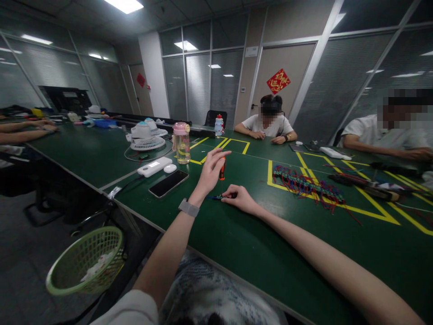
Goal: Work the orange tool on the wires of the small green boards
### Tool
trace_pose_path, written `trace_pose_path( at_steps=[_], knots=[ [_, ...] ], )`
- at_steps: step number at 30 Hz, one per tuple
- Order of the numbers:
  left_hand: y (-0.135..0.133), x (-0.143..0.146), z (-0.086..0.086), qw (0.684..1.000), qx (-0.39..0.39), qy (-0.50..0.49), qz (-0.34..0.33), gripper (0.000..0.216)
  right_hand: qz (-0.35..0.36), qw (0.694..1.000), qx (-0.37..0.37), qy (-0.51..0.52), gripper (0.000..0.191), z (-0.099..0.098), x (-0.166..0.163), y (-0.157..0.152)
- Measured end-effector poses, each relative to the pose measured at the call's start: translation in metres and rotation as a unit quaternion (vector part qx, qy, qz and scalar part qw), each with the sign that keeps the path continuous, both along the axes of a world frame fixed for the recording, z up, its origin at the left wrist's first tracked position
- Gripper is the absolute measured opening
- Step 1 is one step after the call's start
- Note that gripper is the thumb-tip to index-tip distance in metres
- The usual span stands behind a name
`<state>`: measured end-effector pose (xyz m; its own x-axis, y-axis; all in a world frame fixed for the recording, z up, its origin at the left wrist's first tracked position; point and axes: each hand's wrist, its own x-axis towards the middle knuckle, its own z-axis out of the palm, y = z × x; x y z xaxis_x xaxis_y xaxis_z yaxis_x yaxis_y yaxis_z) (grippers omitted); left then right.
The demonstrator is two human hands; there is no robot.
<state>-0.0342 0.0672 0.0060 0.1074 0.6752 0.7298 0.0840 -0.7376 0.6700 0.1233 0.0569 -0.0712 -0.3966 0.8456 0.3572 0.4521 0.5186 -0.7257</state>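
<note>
My left hand [210,172], with a grey band on its wrist, is closed at the thumb side around the handle of a screwdriver [222,174]. The orange and black handle stands upright, its thin shaft pointing down at the table. Beneath the tip, my right hand [241,199] pinches a small green part [219,197] against the tabletop. A dark blue wire seems to run from this part to the left. My right fingertips hide some of it, so the exact contact with the tip cannot be made out.
A phone [168,183], a white power strip [154,167] and a pink-lidded bottle [181,143] stand left of my hands. Right lies a row of wired green parts [307,185] within yellow tape. A green basket [84,262] is below the edge. Co-workers sit across and at the sides.
</note>
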Motion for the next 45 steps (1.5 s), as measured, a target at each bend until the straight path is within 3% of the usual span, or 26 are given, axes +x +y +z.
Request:
trace_pose_path(
  at_steps=[3, 5, 7, 11, 13, 15, 20, 22, 25, 28, 30, 32, 36, 38, 40, 45],
  knots=[
    [0.001, 0.003, -0.001, 0.986, -0.077, -0.059, -0.139, 0.035, -0.001, 1.000, 0.001, 0.000, 0.014, 0.000, 0.000, 0.000],
    [0.000, 0.004, -0.001, 0.975, -0.112, -0.088, -0.171, 0.038, 0.001, 1.000, 0.001, 0.002, 0.014, 0.000, 0.000, 0.000],
    [-0.002, 0.003, -0.001, 0.981, -0.108, -0.087, -0.134, 0.037, 0.001, 1.000, 0.000, 0.003, 0.014, 0.000, 0.000, 0.000],
    [-0.005, 0.000, 0.001, 0.998, -0.021, -0.037, 0.035, 0.023, -0.002, 1.000, 0.002, -0.001, 0.013, 0.000, 0.000, 0.000],
    [-0.005, -0.001, 0.002, 0.998, 0.005, -0.018, 0.062, 0.021, -0.001, 1.000, 0.001, 0.001, 0.014, 0.000, 0.000, 0.000],
    [-0.002, -0.001, 0.001, 0.999, 0.001, -0.018, 0.027, 0.024, -0.001, 1.000, -0.003, 0.003, 0.014, 0.000, 0.000, 0.000],
    [0.006, 0.002, -0.004, 0.977, -0.099, -0.111, -0.156, 0.033, -0.006, 1.000, -0.005, -0.008, 0.014, 0.000, -0.001, 0.000],
    [0.006, 0.003, -0.004, 0.968, -0.127, -0.133, -0.168, 0.032, -0.003, 1.000, -0.004, -0.005, 0.015, 0.000, 0.000, 0.001],
    [0.002, 0.002, -0.002, 0.984, -0.106, -0.108, -0.098, 0.027, 0.003, 1.000, -0.001, -0.003, 0.016, -0.002, 0.001, 0.002],
    [-0.004, 0.000, 0.001, 0.998, -0.027, -0.044, 0.026, 0.019, 0.002, 1.000, 0.001, -0.007, 0.015, -0.003, 0.001, 0.002],
    [-0.006, -0.001, 0.002, 0.998, 0.009, -0.018, 0.066, 0.016, 0.002, 1.000, 0.002, -0.007, 0.015, -0.002, 0.001, 0.002],
    [-0.005, -0.001, 0.002, 0.999, 0.006, -0.020, 0.035, 0.017, 0.003, 1.000, 0.001, -0.003, 0.015, -0.002, 0.001, 0.002],
    [0.001, 0.002, 0.000, 0.986, -0.067, -0.083, -0.127, 0.031, -0.003, 1.000, -0.002, -0.002, 0.014, -0.002, 0.000, 0.002],
    [0.002, 0.004, -0.001, 0.978, -0.101, -0.103, -0.149, 0.032, -0.002, 1.000, -0.001, -0.006, 0.014, -0.001, 0.000, 0.002],
    [0.000, 0.005, -0.001, 0.985, -0.100, -0.098, -0.103, 0.031, 0.001, 1.000, 0.000, -0.008, 0.014, -0.001, 0.001, 0.002],
    [-0.007, 0.001, 0.001, 0.996, 0.019, -0.018, 0.083, 0.021, 0.005, 1.000, 0.006, -0.007, 0.015, -0.001, 0.001, 0.002]
  ],
)
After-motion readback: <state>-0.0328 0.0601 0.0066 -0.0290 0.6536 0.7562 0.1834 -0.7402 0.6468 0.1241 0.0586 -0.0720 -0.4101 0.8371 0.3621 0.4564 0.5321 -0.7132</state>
